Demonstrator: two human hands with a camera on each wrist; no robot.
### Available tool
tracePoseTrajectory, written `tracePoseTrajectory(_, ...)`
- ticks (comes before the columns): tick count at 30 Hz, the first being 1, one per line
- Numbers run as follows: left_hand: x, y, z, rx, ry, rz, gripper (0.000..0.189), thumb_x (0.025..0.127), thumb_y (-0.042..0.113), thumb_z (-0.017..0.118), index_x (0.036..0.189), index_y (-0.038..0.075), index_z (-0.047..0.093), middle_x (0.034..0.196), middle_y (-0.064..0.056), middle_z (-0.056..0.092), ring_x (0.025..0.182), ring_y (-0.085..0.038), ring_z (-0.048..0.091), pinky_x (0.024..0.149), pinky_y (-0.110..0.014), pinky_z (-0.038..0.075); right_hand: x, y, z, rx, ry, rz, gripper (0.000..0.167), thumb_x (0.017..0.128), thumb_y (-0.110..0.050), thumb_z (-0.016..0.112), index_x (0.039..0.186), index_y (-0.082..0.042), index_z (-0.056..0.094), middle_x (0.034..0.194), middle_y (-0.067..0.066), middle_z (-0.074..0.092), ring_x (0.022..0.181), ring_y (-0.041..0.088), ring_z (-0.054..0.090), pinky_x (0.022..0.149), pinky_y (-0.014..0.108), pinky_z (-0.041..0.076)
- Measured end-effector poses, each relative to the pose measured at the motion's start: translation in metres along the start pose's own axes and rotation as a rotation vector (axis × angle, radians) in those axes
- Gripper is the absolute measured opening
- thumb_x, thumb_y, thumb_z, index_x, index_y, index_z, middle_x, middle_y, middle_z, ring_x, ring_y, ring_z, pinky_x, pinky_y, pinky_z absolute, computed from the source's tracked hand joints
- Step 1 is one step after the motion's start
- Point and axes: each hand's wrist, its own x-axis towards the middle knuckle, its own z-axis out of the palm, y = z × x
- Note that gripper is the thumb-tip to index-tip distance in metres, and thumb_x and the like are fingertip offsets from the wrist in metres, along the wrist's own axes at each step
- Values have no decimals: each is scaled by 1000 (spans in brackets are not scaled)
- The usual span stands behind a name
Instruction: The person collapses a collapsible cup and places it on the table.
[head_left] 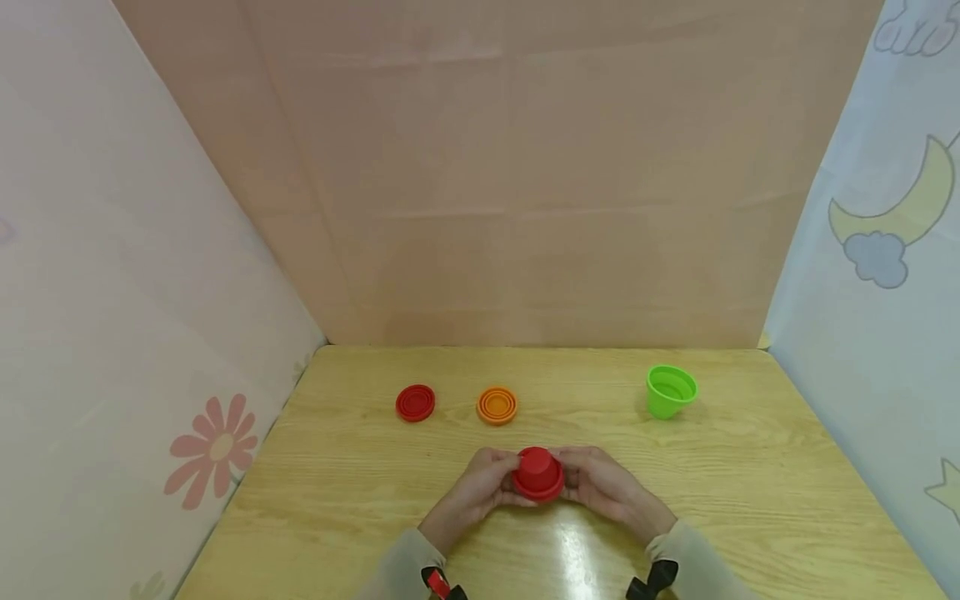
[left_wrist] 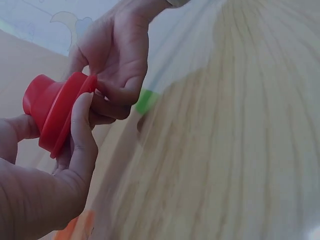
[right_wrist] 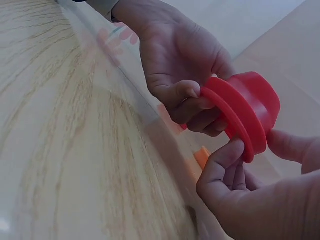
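Both hands hold a red collapsible cup (head_left: 537, 473) above the near middle of the table. Its narrow base stands out from the wide ringed rim, so it is partly folded, with the base turned up toward the head camera. My left hand (head_left: 482, 483) pinches the rim from the left, thumb by the base. On the opposite side my right hand (head_left: 600, 483) grips the rim between thumb and fingers. In the left wrist view the red cup (left_wrist: 60, 110) tilts sideways, its base pointing away from the table. Fingers behind the rim are partly hidden.
Farther back on the wooden table (head_left: 337, 483) lie a flat red folded cup (head_left: 416, 402) and a flat orange folded cup (head_left: 497, 405). A green cup (head_left: 670, 392) stands unfolded at the back right. A brown panel (head_left: 525, 208) closes off the back, with patterned side panels left and right.
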Motion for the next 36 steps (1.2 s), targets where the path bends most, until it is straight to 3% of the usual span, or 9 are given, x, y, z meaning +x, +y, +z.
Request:
tracePoseTrajectory(5,1,0,0,69,62,41,11,100,2,58,99,-5,66,100,-14,75,84,-23,77,69,-44,68,1,1,2,-1,5,-1,28,111,-16,48,117,-13,76,111,-2,79,105,11,73,94,30,60)
tracePoseTrajectory(11,1,0,1,152,99,82,18,101,0,58,113,-12,63,100,-20,77,82,-24,78,67,-44,68,0,-1,5,-29,41,-6,25,109,-15,52,113,-15,77,108,-5,79,100,10,72,92,31,59)
tracePoseTrajectory(15,0,0,3,168,134,87,15,102,1,59,111,-10,63,96,-16,76,79,-24,78,65,-43,68,2,1,8,-75,117,-14,22,106,-10,56,120,-4,71,104,-3,77,94,10,71,87,29,61)
tracePoseTrajectory(19,-1,0,5,182,167,82,14,102,2,60,110,-9,64,95,-15,77,76,-23,78,63,-42,67,4,3,12,-166,196,-30,34,102,-6,57,132,10,58,103,-2,74,89,10,68,81,27,60)
tracePoseTrajectory(23,-2,0,9,165,185,63,25,106,12,59,115,-9,68,97,-14,78,76,-21,77,61,-37,67,4,4,13,-200,225,-52,40,100,-4,57,135,15,54,104,0,74,89,11,69,79,27,61)
tracePoseTrajectory(28,-5,3,9,63,121,28,38,107,26,58,124,-6,70,101,-10,80,82,-16,76,66,-30,67,2,3,13,-157,211,-56,41,103,-4,52,137,18,51,105,-1,74,87,9,66,80,27,59)
tracePoseTrajectory(32,-7,5,6,-37,35,12,37,103,21,62,129,-6,68,110,-8,79,90,-16,76,75,-31,67,0,-1,13,-171,234,-72,44,107,-6,51,141,21,48,107,-2,75,88,8,65,80,26,59)
tracePoseTrajectory(36,-7,6,8,-60,29,8,38,102,16,62,132,-6,65,120,-10,75,97,-18,74,79,-33,67,0,-5,14,-192,242,-75,46,108,-9,51,144,20,45,112,1,74,94,9,67,81,26,60)
